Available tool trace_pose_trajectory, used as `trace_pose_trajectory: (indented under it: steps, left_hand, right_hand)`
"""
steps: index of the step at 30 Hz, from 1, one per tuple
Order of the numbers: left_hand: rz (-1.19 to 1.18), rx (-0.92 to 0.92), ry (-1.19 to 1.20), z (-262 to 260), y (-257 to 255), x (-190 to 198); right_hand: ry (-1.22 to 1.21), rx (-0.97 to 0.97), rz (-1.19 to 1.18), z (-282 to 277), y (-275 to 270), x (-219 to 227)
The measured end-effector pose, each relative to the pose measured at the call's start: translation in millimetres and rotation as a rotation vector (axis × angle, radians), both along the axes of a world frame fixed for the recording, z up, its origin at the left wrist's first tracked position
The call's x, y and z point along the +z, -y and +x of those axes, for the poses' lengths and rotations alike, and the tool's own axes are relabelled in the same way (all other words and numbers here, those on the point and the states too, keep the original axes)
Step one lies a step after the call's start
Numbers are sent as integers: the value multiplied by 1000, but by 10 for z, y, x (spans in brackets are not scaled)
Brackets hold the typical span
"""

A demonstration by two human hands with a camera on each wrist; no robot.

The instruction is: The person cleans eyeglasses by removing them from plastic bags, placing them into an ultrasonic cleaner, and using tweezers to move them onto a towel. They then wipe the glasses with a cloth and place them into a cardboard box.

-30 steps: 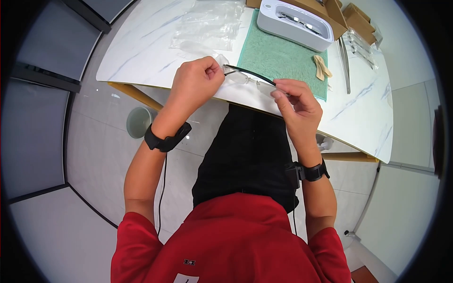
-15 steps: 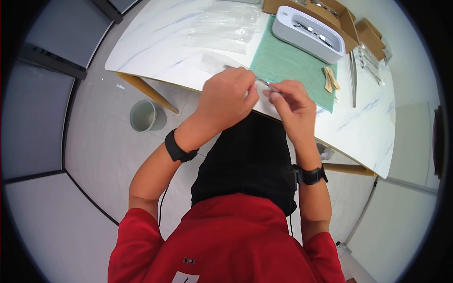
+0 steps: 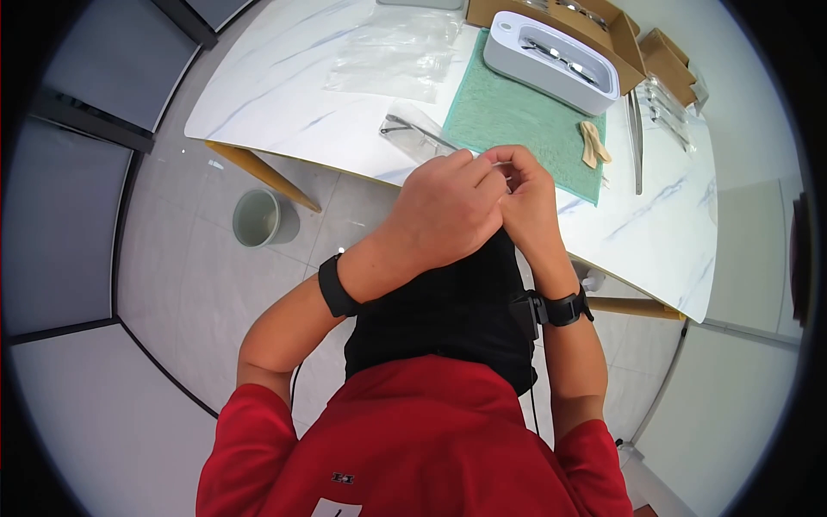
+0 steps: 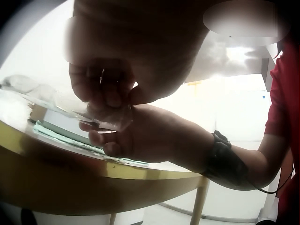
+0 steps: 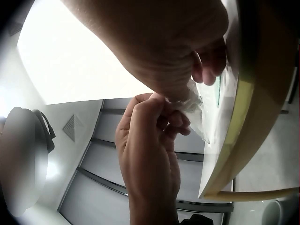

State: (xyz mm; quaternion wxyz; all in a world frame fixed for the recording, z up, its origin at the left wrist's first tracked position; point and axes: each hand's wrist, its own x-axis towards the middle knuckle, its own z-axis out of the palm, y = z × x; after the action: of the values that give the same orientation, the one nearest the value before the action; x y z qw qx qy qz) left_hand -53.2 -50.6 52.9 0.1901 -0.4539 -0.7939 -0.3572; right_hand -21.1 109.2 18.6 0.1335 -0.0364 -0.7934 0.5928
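A pair of eyeglasses (image 3: 413, 129) with a dark temple lies inside a clear plastic bag (image 3: 399, 115) over the table's near edge. My left hand (image 3: 448, 211) is at the bag's right end, its fingers curled and pinching the film. Right beside it, my right hand (image 3: 530, 194) grips the same end between thumb and fingers. In the left wrist view the crumpled bag (image 4: 110, 118) shows between both hands. The right wrist view has the bag's film (image 5: 194, 112) trailing from the meeting fingertips. The hands hide the right part of the glasses.
A white ultrasonic cleaner (image 3: 551, 73) with glasses in its basin stands on a green towel (image 3: 500, 112). Beige finger cots (image 3: 593, 145) and metal tweezers (image 3: 636, 142) lie at the right. Flat clear bags (image 3: 392, 56) are at the back left, a cardboard box (image 3: 629, 47) behind the cleaner.
My left hand has moved right, from the far end of the glasses to beside my right hand. The bag now extends over the glasses, where before it was only at their left end.
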Motion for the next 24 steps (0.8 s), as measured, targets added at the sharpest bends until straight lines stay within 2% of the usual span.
trace_pose_trajectory:
  steps: [2, 5, 7, 9, 10, 11, 12, 14, 16, 20, 23, 24]
  left_hand:
    - [-19, 1, 41, 2, -29, -15]
    - [222, 0, 50, -93, 24, 41]
    - [295, 204, 83, -174, 193, 78]
    - [374, 255, 375, -291, 340, 57]
    - [540, 140, 654, -355, 380, -38]
    - [563, 81, 918, -356, 410, 20]
    - [518, -10, 1024, -332, 402, 16]
    - [411, -167, 1227, -283, 388, -43]
    - [463, -145, 1295, -241, 292, -77]
    - [514, -122, 1398, -163, 118, -97]
    - [511, -99, 1306, -152, 37, -116]
    - [512, -97, 1289, -131, 5, -103]
  right_hand:
    - [127, 10, -18, 25, -59, 65]
    - [-49, -27, -73, 56, -183, 38]
    - [15, -18, -168, 148, -327, 110]
    - [45, 18, -282, 242, -527, 166]
    - [50, 32, -284, 285, -586, 216]
    - [137, 40, -198, 330, -657, 295]
    - [225, 52, -115, 360, -717, 372]
    - [178, 85, -284, 401, -762, 367]
    - [139, 116, -427, 439, -784, 435]
    - [181, 155, -350, 555, -948, 495]
    - [131, 241, -384, 635, -1108, 495]
    - [142, 194, -404, 679, -1139, 513]
